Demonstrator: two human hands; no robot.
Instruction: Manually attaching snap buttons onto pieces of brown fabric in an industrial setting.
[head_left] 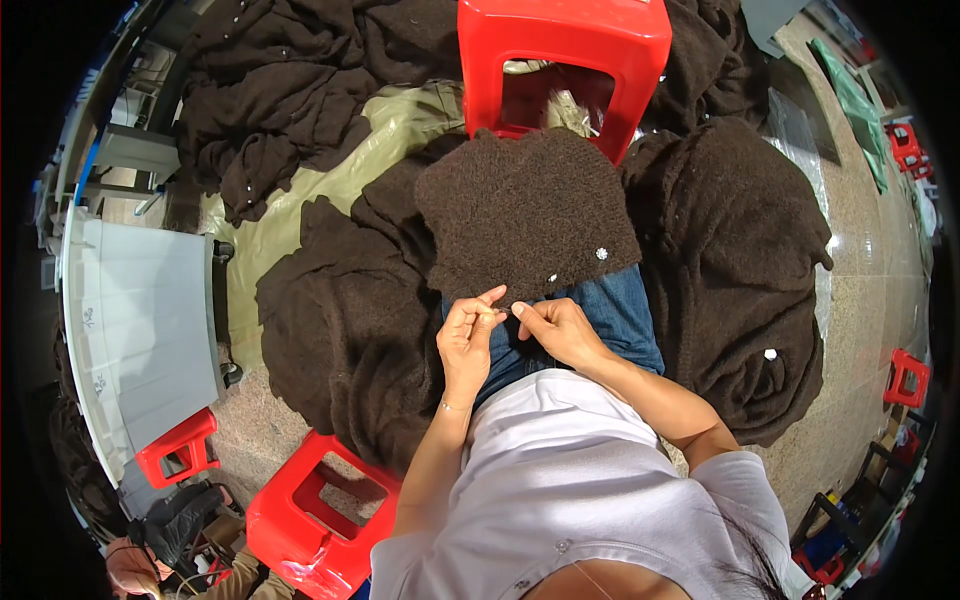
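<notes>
Across my lap, over blue jeans, lies a dark brown knitted piece. Two small shiny white buttons show on it, a round one and one near its lower edge. At that lower edge my left hand has thumb and finger pinched together, with another finger raised. My right hand pinches close beside it, its thumb and fingertips near the same corner of the knit. A small dark bit of the knit edge shows between the two hands. Anything finer in the fingertips is too small to make out.
Brown knitted heaps lie to my left and right, with more at the far left on a yellowish plastic sheet. A red stool stands ahead, another red stool behind left. A white plastic bin stands left.
</notes>
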